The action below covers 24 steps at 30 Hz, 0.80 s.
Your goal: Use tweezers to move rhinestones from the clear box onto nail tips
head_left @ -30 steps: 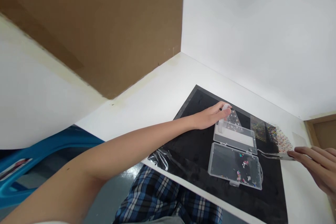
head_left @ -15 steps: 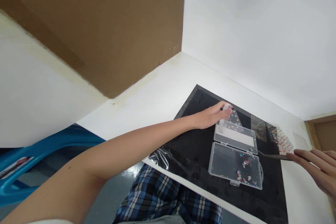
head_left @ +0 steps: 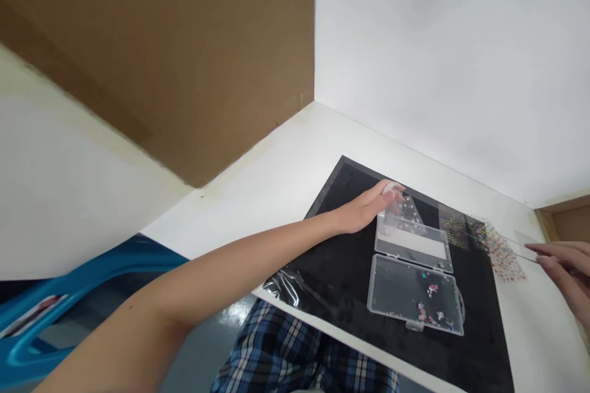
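My left hand (head_left: 366, 209) rests at the far edge of an open clear plastic box, pinching a curled strip of clear film (head_left: 391, 215). Below it, the box's lower half (head_left: 415, 295) holds scattered small colourful gems, and its upper half (head_left: 412, 244) has a white strip inside. A clear sheet with gems (head_left: 410, 212) lies partly under my fingers. At the far right, my right hand (head_left: 565, 273) holds slim metal tweezers (head_left: 520, 250), whose tips reach just above a sheet of multicoloured stones (head_left: 502, 255).
A black mat (head_left: 479, 325) lies on a white desk (head_left: 295, 196), with a gold-studded dark sheet (head_left: 454, 228) at its far edge. White wall (head_left: 442, 61) and brown cardboard (head_left: 147, 61) rise behind. Crumpled plastic (head_left: 282, 287), plaid-trousered legs (head_left: 295, 350) and a blue chair frame (head_left: 92, 270) lie nearer me.
My right hand has moved up and to the right, taking the tweezers from the lower edge of the multicoloured sheet to its far end. My left hand has barely moved.
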Tool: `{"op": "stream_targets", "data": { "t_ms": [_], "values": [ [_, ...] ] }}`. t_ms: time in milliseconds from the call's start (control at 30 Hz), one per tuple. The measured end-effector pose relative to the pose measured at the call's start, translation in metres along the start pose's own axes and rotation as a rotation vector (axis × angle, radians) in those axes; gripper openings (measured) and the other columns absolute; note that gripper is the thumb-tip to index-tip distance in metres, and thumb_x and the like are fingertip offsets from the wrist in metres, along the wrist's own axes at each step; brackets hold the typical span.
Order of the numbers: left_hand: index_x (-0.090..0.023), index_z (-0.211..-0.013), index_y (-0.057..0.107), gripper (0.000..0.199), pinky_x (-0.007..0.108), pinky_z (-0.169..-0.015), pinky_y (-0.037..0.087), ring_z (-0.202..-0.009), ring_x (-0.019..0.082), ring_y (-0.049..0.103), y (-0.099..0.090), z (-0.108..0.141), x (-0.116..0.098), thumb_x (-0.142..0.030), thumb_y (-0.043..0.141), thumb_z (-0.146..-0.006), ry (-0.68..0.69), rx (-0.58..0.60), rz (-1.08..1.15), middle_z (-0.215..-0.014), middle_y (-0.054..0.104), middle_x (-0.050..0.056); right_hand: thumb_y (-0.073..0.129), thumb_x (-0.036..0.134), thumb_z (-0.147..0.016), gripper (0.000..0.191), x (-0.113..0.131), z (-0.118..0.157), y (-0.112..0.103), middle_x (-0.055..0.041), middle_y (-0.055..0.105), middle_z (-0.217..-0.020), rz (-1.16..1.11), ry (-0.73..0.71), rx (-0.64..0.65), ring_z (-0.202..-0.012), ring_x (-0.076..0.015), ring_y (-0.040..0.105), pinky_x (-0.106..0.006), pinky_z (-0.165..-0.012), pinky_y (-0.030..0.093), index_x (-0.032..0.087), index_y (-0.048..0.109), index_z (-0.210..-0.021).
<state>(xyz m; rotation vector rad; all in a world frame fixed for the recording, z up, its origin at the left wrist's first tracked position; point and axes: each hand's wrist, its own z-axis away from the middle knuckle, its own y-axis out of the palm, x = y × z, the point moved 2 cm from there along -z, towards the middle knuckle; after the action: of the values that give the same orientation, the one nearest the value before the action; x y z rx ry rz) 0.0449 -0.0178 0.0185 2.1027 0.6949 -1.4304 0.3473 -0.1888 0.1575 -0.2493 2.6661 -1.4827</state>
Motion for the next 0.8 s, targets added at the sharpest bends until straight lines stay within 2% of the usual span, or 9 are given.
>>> {"op": "stream_targets", "data": {
  "t_ms": [100, 200, 333, 433, 533, 633, 800],
  "values": [
    [-0.024, -0.139, 0.048, 0.071, 0.051, -0.104, 0.05, -0.11, 0.029, 0.068, 0.0, 0.002, -0.003, -0.081, 0.043, -0.097, 0.141, -0.011, 0.014, -0.131, 0.061, 0.016, 0.059, 0.064, -0.097, 0.043, 0.015, 0.001, 0.014, -0.0107, 0.075, -0.096, -0.102, 0.109, -0.031, -0.087, -0.0255, 0.07, -0.039, -0.075, 0.055, 0.026, 0.078, -0.1],
    [-0.025, -0.145, 0.043, 0.077, 0.054, -0.106, 0.05, -0.118, 0.032, 0.064, 0.001, 0.006, -0.004, -0.081, 0.051, -0.094, 0.251, -0.011, -0.029, -0.137, 0.056, 0.017, 0.061, 0.056, -0.1, 0.034, 0.035, 0.003, 0.033, -0.0077, 0.075, -0.096, -0.225, 0.146, -0.062, -0.085, -0.0227, 0.07, -0.035, -0.072, 0.055, 0.026, 0.076, -0.098],
    [-0.027, -0.15, 0.04, 0.09, 0.057, -0.11, 0.048, -0.125, 0.034, 0.06, 0.001, 0.01, -0.002, -0.086, 0.061, -0.084, 0.356, -0.017, -0.113, -0.143, 0.051, 0.017, 0.061, 0.03, -0.102, 0.014, 0.058, 0.001, 0.057, -0.0037, 0.073, -0.089, -0.31, 0.06, -0.175, -0.079, -0.0174, 0.069, -0.029, -0.068, 0.053, 0.025, 0.071, -0.094],
    [-0.032, -0.152, 0.039, 0.102, 0.06, -0.112, 0.049, -0.128, 0.035, 0.06, 0.001, 0.01, 0.001, -0.089, 0.069, -0.074, 0.433, -0.039, -0.161, -0.143, 0.047, 0.015, 0.061, 0.016, -0.099, 0.013, 0.066, 0.001, 0.069, -0.0024, 0.073, -0.085, -0.225, -0.041, -0.303, -0.076, -0.0163, 0.069, -0.03, -0.072, 0.054, 0.024, 0.07, -0.094],
    [-0.036, -0.153, 0.038, 0.112, 0.061, -0.109, 0.054, -0.126, 0.035, 0.062, 0.0, 0.01, 0.001, -0.089, 0.077, -0.062, 0.542, -0.068, -0.227, -0.141, 0.045, 0.013, 0.062, 0.01, -0.098, 0.016, 0.067, 0.003, 0.075, -0.0026, 0.075, -0.086, -0.178, -0.075, -0.357, -0.076, -0.0161, 0.072, -0.029, -0.073, 0.055, 0.023, 0.07, -0.095],
    [-0.034, -0.153, 0.038, 0.121, 0.06, -0.105, 0.058, -0.126, 0.035, 0.062, 0.001, 0.011, -0.004, -0.087, 0.084, -0.054, 0.64, -0.112, -0.35, -0.136, 0.049, 0.013, 0.061, 0.007, -0.097, 0.019, 0.072, 0.006, 0.077, -0.0025, 0.078, -0.088, -0.151, -0.115, -0.37, -0.078, -0.0154, 0.074, -0.028, -0.075, 0.056, 0.024, 0.07, -0.098],
    [-0.031, -0.152, 0.04, 0.126, 0.061, -0.098, 0.064, -0.119, 0.034, 0.065, 0.006, 0.013, -0.008, -0.085, 0.088, -0.049, 0.824, -0.199, -0.522, -0.128, 0.052, 0.012, 0.056, 0.007, -0.1, 0.018, 0.085, 0.006, 0.075, -0.0021, 0.078, -0.087, -0.125, -0.151, -0.352, -0.071, -0.0117, 0.072, -0.023, -0.07, 0.053, 0.022, 0.066, -0.101]
  ]
}}
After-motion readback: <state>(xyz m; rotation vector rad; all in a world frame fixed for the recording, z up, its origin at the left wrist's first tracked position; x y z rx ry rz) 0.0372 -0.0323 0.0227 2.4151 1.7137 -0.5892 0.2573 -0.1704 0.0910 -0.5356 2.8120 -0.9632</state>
